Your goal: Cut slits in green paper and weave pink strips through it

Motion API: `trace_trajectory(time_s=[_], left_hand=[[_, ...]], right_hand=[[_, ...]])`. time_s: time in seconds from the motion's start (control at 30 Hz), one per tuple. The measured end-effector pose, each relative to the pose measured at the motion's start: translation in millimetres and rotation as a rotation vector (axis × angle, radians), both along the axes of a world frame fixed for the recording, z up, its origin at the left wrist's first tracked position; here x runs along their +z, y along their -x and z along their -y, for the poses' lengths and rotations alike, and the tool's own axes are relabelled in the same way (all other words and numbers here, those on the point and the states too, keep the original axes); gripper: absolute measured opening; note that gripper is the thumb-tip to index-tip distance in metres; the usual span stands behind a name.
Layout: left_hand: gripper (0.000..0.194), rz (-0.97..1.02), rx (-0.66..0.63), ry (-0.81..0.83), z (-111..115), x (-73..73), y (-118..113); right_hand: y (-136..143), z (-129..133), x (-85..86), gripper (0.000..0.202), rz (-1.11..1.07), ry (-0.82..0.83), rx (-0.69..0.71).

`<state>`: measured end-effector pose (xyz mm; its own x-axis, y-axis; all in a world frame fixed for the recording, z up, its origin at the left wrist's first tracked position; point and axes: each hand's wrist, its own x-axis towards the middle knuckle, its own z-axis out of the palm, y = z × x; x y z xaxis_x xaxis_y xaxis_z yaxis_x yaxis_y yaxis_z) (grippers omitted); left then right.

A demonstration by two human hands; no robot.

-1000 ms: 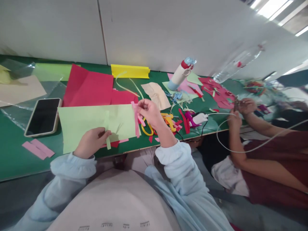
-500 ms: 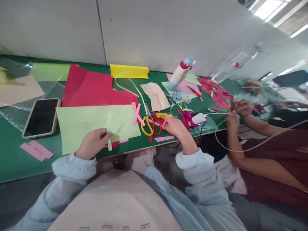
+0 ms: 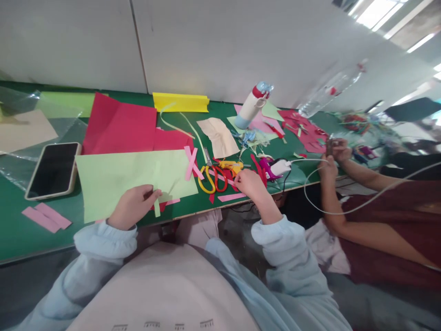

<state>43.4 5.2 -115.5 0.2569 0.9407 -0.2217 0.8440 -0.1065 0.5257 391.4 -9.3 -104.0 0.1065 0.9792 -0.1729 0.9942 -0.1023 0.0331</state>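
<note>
My left hand [image 3: 132, 206] pinches a narrow light green paper strip [image 3: 157, 209] between thumb and fingers, over a light green sheet [image 3: 113, 177]. The strip stands across the sheet's front edge. My right hand [image 3: 251, 184] has its fingers closed at the end of a pink paper strip [image 3: 222, 178], though its fingertips are partly hidden. Just left of it lie scissors [image 3: 206, 185] with yellow and red handles. Behind its fingers is a yellow glue gun [image 3: 231, 166]. Two crossed pink strips [image 3: 190, 162] rest at the sheet's right end.
A phone [image 3: 53, 169] and loose pink strips [image 3: 46, 218] lie at left. Red sheets [image 3: 120, 124], folded yellow paper [image 3: 181, 102] and a beige piece [image 3: 217, 137] lie behind. A bottle [image 3: 253, 105] stands at the back. A co-worker's hands [image 3: 332, 161] and a white cable [image 3: 310, 193] are at right.
The view has shifted slightly, so the table's things sit further left. My right hand has moved a little right, away from the scissors, with the pink strip's end at its fingers. My left hand keeps its grip.
</note>
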Motion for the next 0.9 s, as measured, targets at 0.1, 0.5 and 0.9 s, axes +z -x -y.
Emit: trace_trajectory(time_s=[0.1,0.5,0.9], left_hand=[[0.040,0.004,0.006,0.010,1,1.0,1],[0.041,0.144,0.031,0.035,-4,-3.5,1],[0.046,0.611,0.129,0.356,4,3.5,12]], right_hand=[[1,0,6.7,0.016,-0.068,-0.003,-0.036],[3,0,76.5,0.015,-0.917,-0.370,-0.049],[104,-42,20.0,0.026,-0.726,-0.502,0.065]])
